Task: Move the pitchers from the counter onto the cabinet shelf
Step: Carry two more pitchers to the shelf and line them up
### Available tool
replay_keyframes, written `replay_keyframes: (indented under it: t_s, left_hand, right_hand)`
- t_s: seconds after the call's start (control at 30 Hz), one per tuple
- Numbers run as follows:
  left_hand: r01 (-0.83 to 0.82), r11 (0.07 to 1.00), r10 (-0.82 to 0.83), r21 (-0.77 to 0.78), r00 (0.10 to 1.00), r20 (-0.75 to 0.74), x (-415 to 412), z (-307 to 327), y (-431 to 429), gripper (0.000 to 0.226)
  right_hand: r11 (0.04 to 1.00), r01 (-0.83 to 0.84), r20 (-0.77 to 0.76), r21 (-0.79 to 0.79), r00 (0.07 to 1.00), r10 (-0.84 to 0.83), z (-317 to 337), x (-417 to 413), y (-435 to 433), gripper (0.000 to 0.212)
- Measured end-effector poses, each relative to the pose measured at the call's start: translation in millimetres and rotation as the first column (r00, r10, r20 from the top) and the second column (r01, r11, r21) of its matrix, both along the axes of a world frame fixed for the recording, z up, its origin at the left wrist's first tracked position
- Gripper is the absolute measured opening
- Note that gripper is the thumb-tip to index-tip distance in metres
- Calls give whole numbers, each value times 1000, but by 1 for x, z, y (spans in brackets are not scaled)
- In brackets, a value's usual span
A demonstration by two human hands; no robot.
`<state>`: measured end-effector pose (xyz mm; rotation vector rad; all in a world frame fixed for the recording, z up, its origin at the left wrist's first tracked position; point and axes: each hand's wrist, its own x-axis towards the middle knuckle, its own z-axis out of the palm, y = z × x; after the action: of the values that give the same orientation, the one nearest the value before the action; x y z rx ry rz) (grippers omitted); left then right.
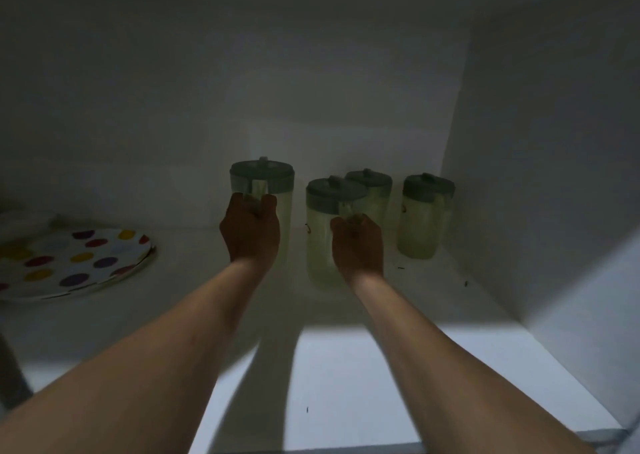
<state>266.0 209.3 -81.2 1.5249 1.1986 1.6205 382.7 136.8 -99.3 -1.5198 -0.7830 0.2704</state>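
Several clear pitchers with grey-green lids stand deep inside the dim white cabinet. My left hand [250, 232] is closed around the handle of the leftmost pitcher [277, 190]. My right hand [356, 245] grips the handle of the middle front pitcher [320, 225]. Behind that one stands another pitcher [375, 190], partly hidden. A further pitcher [420, 218] is upright at the far right, near the side wall. All rest on the cabinet shelf [346, 367], or very close above it; I cannot tell if the held ones touch it.
A stack of plates with coloured polka dots [69, 263] lies at the left of the shelf. The cabinet's right wall [536, 194] rises close beside the rightmost pitcher. The shelf's front edge runs along the bottom of the view.
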Motion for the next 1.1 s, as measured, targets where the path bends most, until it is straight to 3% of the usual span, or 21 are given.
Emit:
replay_keyframes:
  t_s: [0.2,0.37,0.77,0.87,1.0,1.1]
  left_hand:
    - [-43,999,43,-19,999,-20,22,-22,56,20]
    - [-37,996,40,-81,999,35,34,-39,85,23]
    - [-48,996,49,-80,999,12,57,-47,124,20]
    - [-48,993,42,-105,997,-58,56,-48,127,22]
    - [-156,969,119,-193,974,-190,53,-48,124,54]
    - [-269,957,221,-112,920,-323,49,-42,112,69]
  right_hand:
    - [1000,-26,25,8,999,26,-14,21,65,31]
    - [999,-23,85,-23,996,25,-24,31,102,17]
    - [999,-43,94,-27,994,46,-27,48,142,14]
    - [997,-34,95,-73,995,41,-25,46,142,14]
    - [987,-57,104,-148,992,73,-23,44,133,35]
    - [971,-48,155,-233,984,85,-17,44,122,49]
